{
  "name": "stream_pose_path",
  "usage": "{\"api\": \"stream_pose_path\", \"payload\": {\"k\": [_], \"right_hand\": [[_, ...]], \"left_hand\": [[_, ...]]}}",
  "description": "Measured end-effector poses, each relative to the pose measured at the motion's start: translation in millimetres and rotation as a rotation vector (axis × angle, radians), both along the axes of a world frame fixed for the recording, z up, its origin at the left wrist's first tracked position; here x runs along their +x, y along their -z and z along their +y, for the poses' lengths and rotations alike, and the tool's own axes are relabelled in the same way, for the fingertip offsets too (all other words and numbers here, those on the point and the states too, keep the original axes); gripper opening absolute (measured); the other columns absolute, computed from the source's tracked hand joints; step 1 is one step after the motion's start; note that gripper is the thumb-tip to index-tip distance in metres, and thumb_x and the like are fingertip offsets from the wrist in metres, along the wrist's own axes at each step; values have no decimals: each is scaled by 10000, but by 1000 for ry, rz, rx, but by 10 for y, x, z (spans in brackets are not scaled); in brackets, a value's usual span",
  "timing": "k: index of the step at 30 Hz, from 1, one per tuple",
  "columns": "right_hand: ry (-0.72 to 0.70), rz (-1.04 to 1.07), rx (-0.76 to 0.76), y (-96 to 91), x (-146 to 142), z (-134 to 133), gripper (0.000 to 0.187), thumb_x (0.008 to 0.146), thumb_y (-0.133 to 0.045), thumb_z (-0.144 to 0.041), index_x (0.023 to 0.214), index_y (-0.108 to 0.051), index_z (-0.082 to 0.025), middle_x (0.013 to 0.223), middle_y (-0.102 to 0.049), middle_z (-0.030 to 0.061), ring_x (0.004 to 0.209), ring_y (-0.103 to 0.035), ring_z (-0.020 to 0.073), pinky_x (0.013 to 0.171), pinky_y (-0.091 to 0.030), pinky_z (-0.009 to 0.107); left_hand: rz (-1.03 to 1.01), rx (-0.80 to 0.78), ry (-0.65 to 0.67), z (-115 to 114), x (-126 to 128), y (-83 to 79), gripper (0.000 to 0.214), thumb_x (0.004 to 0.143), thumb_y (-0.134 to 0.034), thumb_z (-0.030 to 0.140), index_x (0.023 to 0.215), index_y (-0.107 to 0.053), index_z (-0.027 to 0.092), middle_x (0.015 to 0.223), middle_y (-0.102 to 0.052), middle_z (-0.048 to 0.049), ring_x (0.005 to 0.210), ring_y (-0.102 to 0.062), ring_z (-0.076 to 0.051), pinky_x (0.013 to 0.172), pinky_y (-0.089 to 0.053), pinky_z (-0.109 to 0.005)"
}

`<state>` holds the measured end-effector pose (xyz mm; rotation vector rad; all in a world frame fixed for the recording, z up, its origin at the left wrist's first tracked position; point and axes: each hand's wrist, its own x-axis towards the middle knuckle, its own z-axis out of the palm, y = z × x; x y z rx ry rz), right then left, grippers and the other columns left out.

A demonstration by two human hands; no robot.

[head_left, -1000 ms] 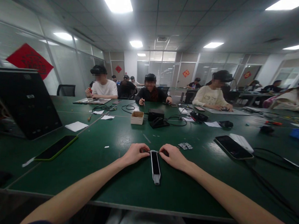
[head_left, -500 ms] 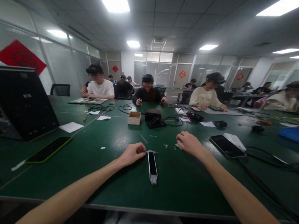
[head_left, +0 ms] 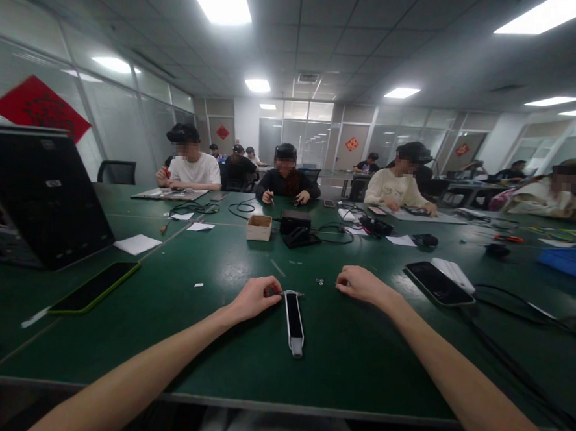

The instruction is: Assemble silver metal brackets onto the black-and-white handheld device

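Note:
A slim black and white remote-like device (head_left: 294, 320) lies lengthwise on the green table (head_left: 221, 348) in front of me. My left hand (head_left: 256, 297) rests curled at its far end, fingertips pinched on the device's top left corner. My right hand (head_left: 364, 285) lies off to the right, fingers closed over small metal parts that it mostly hides. A few tiny metal bits (head_left: 319, 282) lie between the two hands.
A phone in a green case (head_left: 95, 286) lies left, a black laptop lid (head_left: 40, 194) behind it. A black phone (head_left: 435, 282) and cables (head_left: 521, 314) lie right. A cardboard box (head_left: 260, 227) and black gear (head_left: 297, 229) sit mid-table. Several people sit across.
My right hand left the device's far end, reached to the small metal parts on the right, and has now drawn slightly back toward me. The left hand stayed put.

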<state>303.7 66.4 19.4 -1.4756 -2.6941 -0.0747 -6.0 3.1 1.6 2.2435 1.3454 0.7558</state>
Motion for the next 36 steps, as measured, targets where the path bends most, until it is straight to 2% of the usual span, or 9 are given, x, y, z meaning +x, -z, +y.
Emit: {"api": "stream_pose_path", "payload": {"k": [8, 15, 22, 25, 31, 36], "right_hand": [[100, -85, -19, -73, -143, -100, 179, 838, -559, -219, 873, -726, -163, 963, -667, 98, 850, -635, 207, 671, -451, 246], [101, -135, 69, -80, -236, -152, 218, 844, -494, -170, 800, -702, -121, 913, -666, 130, 810, -639, 219, 626, -424, 250], [104, -23, 175, -44, -255, -145, 189, 875, -492, -175, 819, -666, -126, 874, -636, 111, 788, -612, 210, 646, -431, 269], [49, 68, 204, -30, -336, -203, 164, 890, -504, -187, 840, -650, -130, 875, -622, 104, 779, -598, 203, 672, -447, 283], [-147, 196, 239, 53, -600, -382, 109, 867, -531, -152, 837, -634, -140, 866, -613, 87, 759, -572, 194, 694, -458, 311], [-247, 409, 189, 121, -747, -504, 94, 865, -529, -145, 831, -616, -152, 855, -597, 61, 745, -554, 166, 672, -464, 290]], "left_hand": [[33, 11, -18, 15, 11, 26, 156, 796, -625, 251, 927, -662, 174, 860, -671, -4, 716, -589, -150, 642, -451, -255], [38, 15, -11, 20, -2, 32, 173, 802, -619, 259, 947, -664, 176, 884, -672, -8, 729, -588, -149, 641, -450, -251], [46, 23, -11, 13, 2, 20, 169, 810, -608, 248, 951, -659, 170, 887, -675, -12, 725, -591, -148, 635, -454, -249], [35, 35, -11, 11, 8, 26, 175, 807, -617, 240, 962, -655, 170, 885, -677, -10, 718, -590, -143, 632, -454, -244], [69, 66, -20, 12, 38, 32, 195, 801, -647, 299, 948, -667, 173, 867, -674, -9, 666, -572, -135, 608, -438, -243], [115, 96, -22, 18, 50, 42, 157, 812, -629, 278, 922, -672, 175, 848, -670, -10, 686, -577, -142, 624, -438, -246]]}}
